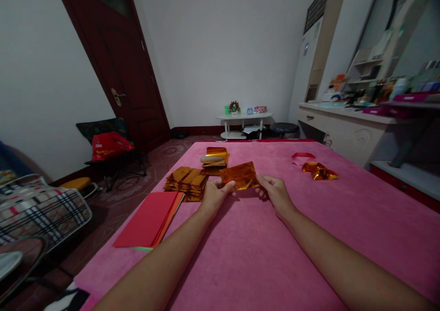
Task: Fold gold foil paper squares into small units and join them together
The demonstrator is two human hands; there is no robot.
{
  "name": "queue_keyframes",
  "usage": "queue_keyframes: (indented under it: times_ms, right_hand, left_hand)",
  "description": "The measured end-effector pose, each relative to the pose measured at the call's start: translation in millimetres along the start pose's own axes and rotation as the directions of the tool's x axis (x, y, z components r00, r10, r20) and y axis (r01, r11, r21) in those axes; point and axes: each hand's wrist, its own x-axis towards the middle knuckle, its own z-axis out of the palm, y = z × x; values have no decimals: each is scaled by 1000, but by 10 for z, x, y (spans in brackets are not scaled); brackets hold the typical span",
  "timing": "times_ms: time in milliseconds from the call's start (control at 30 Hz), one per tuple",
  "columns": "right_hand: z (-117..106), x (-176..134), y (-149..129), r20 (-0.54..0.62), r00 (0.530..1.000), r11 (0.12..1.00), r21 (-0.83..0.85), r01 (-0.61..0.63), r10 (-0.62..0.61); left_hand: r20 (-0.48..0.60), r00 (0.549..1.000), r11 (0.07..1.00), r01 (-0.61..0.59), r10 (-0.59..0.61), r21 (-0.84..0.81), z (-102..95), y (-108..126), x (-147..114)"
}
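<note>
Red paper [147, 219] is laid nearest on the pink cloth [257, 256]. Beyond, a gold sheet [240, 175] is held up, its left end pinched by the left hand [216, 194], its right by the right hand [276, 191]. Straightening is apparently under way; an even grip seems called for next. Farther off, a gold bundle [220, 153] is set.

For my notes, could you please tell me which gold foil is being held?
The sheet between the left hand and right hand; the near stack, far stack and rightmost piece lie on the cloth.
</note>
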Motion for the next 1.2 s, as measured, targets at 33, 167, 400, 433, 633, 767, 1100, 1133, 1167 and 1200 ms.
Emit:
queue_keyframes:
  times_ms: [33,167,400,433,633,767,1100,1133,1167,1200]
  right_hand:
    - [3,-2,2,0,1000,999,-43,13,-13]
    - [13,-5,0,-36,998,992,-117,37,-42]
    - [2,10,11,-102,993,993,-106,44,-55]
    - [-1,10,12,-108,993,994,-100,41,-52]
    - [-16,-8,-10,-79,996,995,-96,29,-37]
    - [-18,-14,-24,-37,998,994,-97,47,-50]
    - [-3,-4,-15,-51,998,992,-123,42,-48]
    - [-5,-6,-16,-49,998,992,-122,37,-43]
    - [-7,-9,-17,-41,998,992,-120,32,-37]
    - [-10,-12,-19,-28,999,993,-116,31,-34]
  left_hand:
    - [2,1000,1000,3,-3,3,-2,-4,1]
    - [7,999,998,50,-50,24,-17,-20,1]
    - [51,983,983,171,-175,66,-57,-46,10]
    - [57,983,982,173,-177,74,-60,-47,11]
    - [63,983,982,165,-171,96,-69,-45,13]
    - [57,986,984,151,-157,94,-75,-63,20]
    - [51,997,989,57,-65,138,-72,-66,40]
    - [51,997,988,47,-56,148,-80,-75,46]
    - [52,997,987,39,-48,157,-90,-84,51]
    - [54,998,986,32,-41,165,-99,-94,56]
